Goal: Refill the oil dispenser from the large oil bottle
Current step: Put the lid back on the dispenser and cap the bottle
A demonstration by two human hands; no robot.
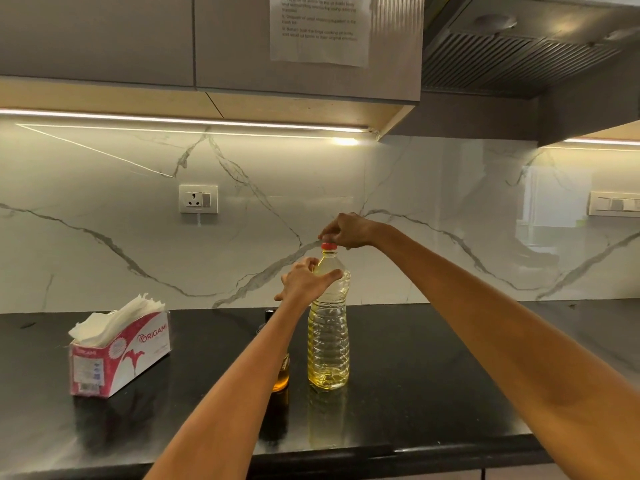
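Note:
The large oil bottle [328, 344], clear plastic with yellow oil, stands upright on the black counter [415, 375]. My left hand [304, 280] grips its shoulder just below the neck. Its red cap [329, 246] is pinched from above by the fingers of my right hand [346, 232]. The small oil dispenser [281, 375] stands just left of the big bottle, mostly hidden behind my left forearm; only its dark top and amber base show.
An open pink and white tissue box [119, 351] with white tissues sticking out sits on the counter's left part. A marble backsplash with a wall socket [198, 199] rises behind. Cabinets and a range hood [519, 57] hang overhead.

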